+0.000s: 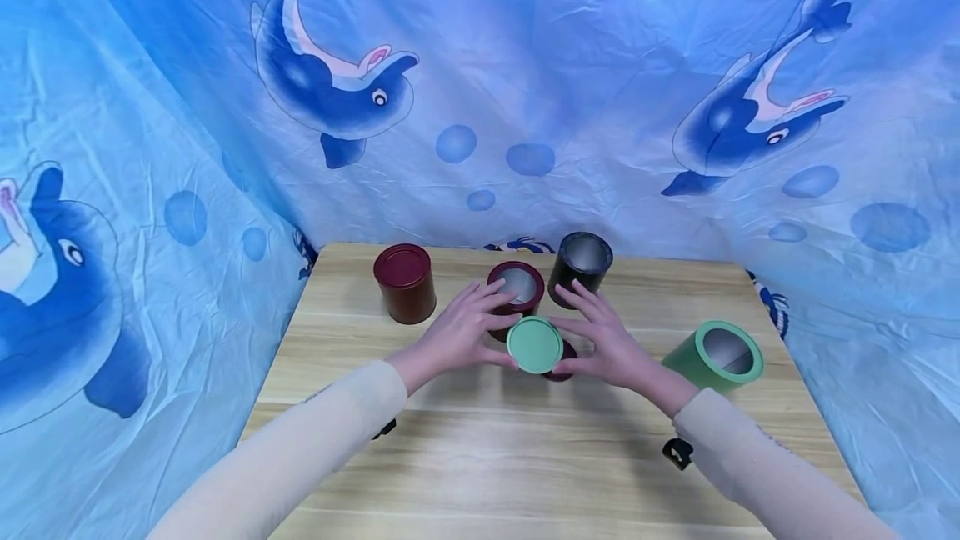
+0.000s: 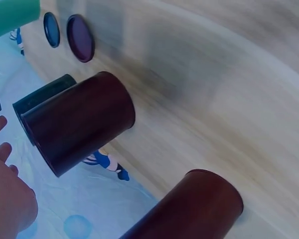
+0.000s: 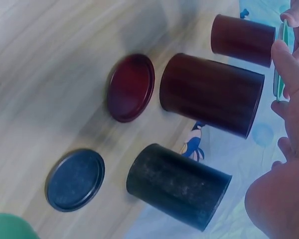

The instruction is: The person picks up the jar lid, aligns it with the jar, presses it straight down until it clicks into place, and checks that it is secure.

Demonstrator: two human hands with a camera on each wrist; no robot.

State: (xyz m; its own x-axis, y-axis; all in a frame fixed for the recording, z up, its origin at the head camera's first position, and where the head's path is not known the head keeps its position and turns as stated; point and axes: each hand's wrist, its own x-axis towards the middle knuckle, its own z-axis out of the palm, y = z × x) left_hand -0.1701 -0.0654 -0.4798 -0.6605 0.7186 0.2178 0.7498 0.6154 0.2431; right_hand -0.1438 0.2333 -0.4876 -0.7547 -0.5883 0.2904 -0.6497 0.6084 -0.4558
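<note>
A round green lid (image 1: 535, 345) is held up above the table between both hands. The left hand (image 1: 467, 332) pinches its left edge with thumb and fingers. On the opposite edge, the right hand (image 1: 602, 343) grips with thumb and fingers. The right wrist view shows the lid edge-on (image 3: 280, 64) between the hands. Behind the lid stands an uncovered dark red canister (image 1: 537, 294), with an uncovered black canister (image 1: 562, 282) to its right. A dark red lid (image 3: 132, 88) lies on the table, mostly hidden below the green lid and right hand in the head view.
Far left on the wooden table (image 1: 480, 473) stands a dark red canister (image 1: 408, 297) with its top covered. An uncovered green canister (image 1: 692, 359) is beside the right forearm. A black lid (image 3: 75, 180) lies flat near the black canister. Blue dolphin-print curtains (image 1: 525, 90) enclose the table's back and sides.
</note>
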